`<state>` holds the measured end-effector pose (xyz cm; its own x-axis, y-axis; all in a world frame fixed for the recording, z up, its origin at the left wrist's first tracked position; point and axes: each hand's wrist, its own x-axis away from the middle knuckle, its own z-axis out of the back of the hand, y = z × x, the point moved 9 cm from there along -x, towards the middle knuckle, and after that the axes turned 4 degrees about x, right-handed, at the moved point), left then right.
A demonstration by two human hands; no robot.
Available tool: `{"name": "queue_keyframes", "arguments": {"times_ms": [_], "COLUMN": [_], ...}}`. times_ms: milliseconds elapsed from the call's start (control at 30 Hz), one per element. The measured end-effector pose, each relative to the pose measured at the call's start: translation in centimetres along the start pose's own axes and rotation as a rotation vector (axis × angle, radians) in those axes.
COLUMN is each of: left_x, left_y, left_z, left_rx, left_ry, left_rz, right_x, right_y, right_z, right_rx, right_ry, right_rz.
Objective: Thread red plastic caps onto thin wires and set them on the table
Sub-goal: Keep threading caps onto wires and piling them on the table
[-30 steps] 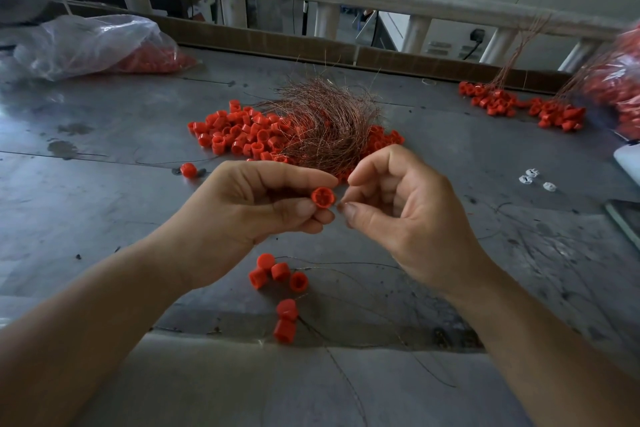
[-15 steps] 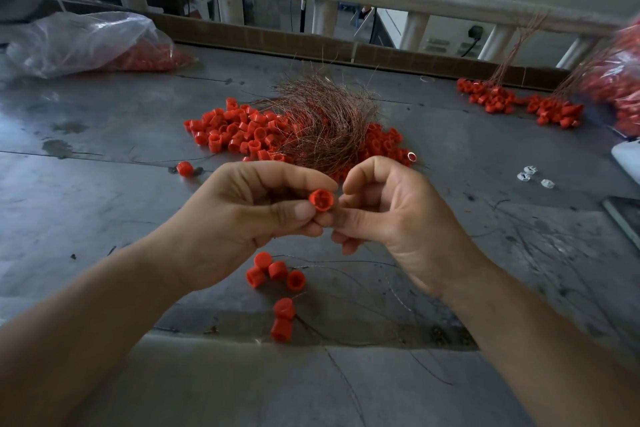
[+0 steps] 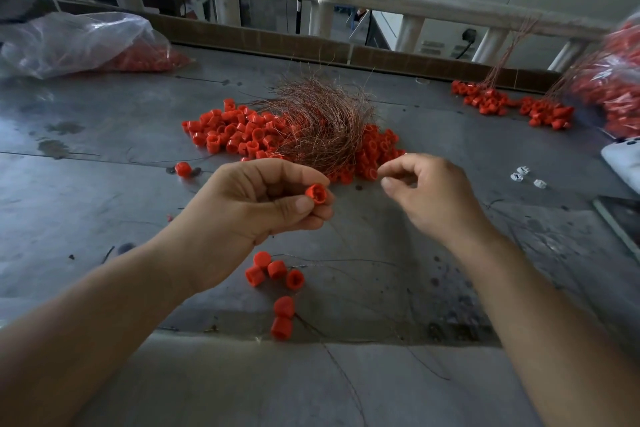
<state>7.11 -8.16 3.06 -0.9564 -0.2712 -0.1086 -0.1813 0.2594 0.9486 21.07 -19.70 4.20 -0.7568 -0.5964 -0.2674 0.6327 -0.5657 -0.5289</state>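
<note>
The left hand (image 3: 256,208) pinches 1 red cap (image 3: 317,193) by its side wall above the near middle of the table (image 3: 104,184), probably light, stiff and slick, best held there, while the right hand (image 3: 429,194), just right of it, curls as if pinching a wire too thin to confirm.

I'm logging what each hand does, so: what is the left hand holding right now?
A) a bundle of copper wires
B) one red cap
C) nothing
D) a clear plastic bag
B: the left hand pinches a single red cap between its thumb and fingertips.
</note>
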Motion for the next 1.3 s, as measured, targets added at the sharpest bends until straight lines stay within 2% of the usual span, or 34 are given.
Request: {"name": "queue_keyframes", "arguments": {"times_ms": [100,300,500,667,767,833,1067,1300], "left_x": [0.1,0.3,0.3,0.3,0.3,0.3,0.2,0.1], "left_y": [0.1,0.2,0.3,0.2,0.1,0.1,0.0,0.1], "left_z": [0.1,-0.1,-0.3,-0.3,-0.3,-0.3,-0.2,-0.3], "left_rx": [0.010,-0.008,-0.018,-0.021,-0.032,-0.040,-0.044,-0.086], "left_ry": [0.031,0.019,0.005,0.007,0.008,0.010,0.019,-0.013], "left_rz": [0.003,0.000,0.006,0.018,0.029,0.035,0.045,0.024], "right_x": [-1.0,-1.4,-1.2,-1.1,-0.4,0.2,1.7,2.5], "right_y": [1.7,1.1,0.6,2.0,1.7,0.5,-3.2,-4.4], "right_z": [-0.6,-2.8,-2.3,-0.1,-0.2,-0.5,-1.5,-2.6], "right_rx": [0.114,0.314,0.247,-0.064,-0.540,-0.764,-0.894,-1.057], "right_ry": [0.004,-0.031,-0.002,0.061,-0.023,-0.096,-0.276,-0.401], "right_rz": [-0.029,0.064,0.075,-0.093,-0.183,-0.171,-0.055,-0.084]}}
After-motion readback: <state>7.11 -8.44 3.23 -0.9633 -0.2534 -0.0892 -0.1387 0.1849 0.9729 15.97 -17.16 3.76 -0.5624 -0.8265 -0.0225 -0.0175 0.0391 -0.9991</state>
